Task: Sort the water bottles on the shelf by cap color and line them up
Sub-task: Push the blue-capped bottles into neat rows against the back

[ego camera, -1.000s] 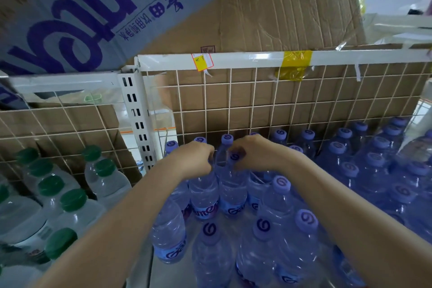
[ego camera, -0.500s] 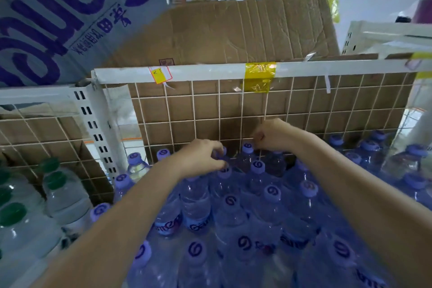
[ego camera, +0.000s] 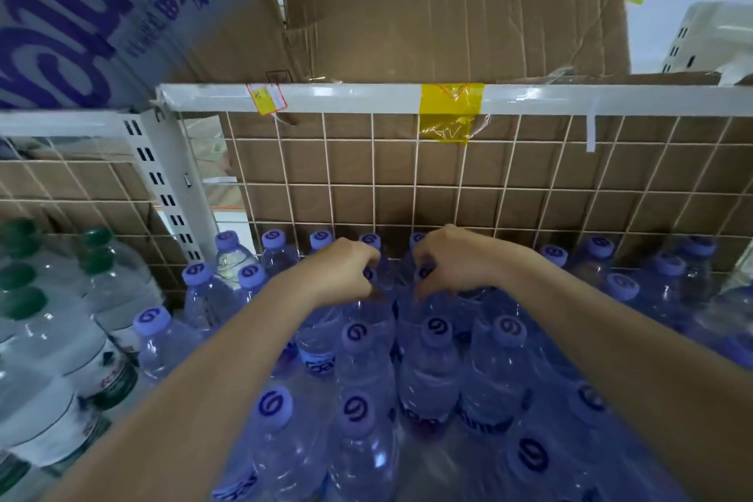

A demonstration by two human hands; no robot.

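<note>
Head view: both arms reach deep into the shelf bay, toward the wire grid back. The left hand curls over the neck of a purple-capped bottle in the second row from the back, fingers closed around it. The right hand does likewise on the neighbouring bottle, fingers curled at its cap. Purple-capped bottles fill this bay, rows a bit ragged; green-capped bottles sit apart in the bay to the left, past the white upright. Best bet here: keep the bottles upright, nudge both straight back until they sit snug behind the rear row, caps level, without toppling neighbours.
</note>
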